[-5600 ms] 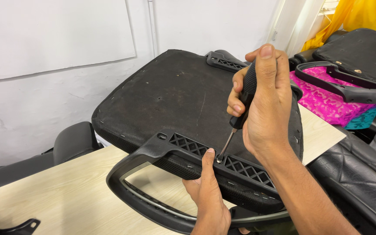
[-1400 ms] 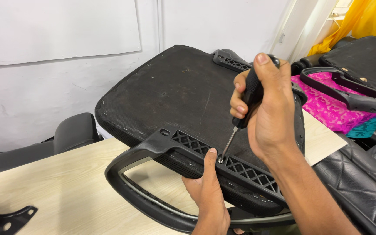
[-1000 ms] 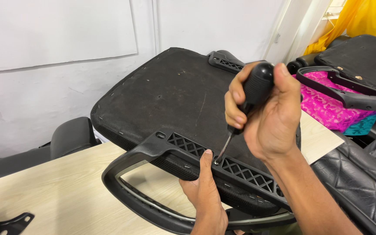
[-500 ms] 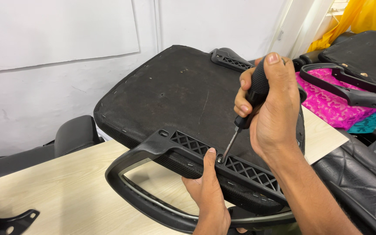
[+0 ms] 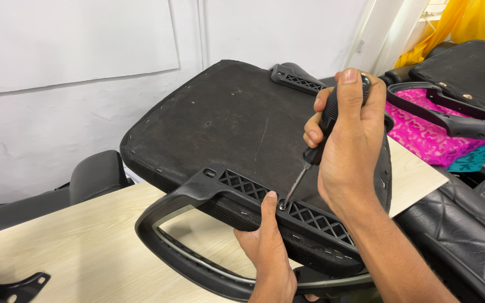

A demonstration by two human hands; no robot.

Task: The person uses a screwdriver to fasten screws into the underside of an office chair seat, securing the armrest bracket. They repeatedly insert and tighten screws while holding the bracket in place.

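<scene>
Here, black screwdriver point(image 5: 316, 147), dusty upturned chair seat point(image 5: 225, 123)

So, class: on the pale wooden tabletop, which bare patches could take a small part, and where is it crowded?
Bare patches on the pale wooden tabletop: left of the looped black plastic armrest, inside its loop, and the far corner beside the pink patterned cloth. Crowded: the upturned black chair seat, where the right hand drives a black-handled screwdriver and the left hand steadies the bracket.

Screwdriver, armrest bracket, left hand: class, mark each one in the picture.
screwdriver point(image 5: 325, 124), head view, black handle.
armrest bracket point(image 5: 237, 186), head view, lattice plate.
left hand point(image 5: 268, 252), head view, back of hand.
</scene>
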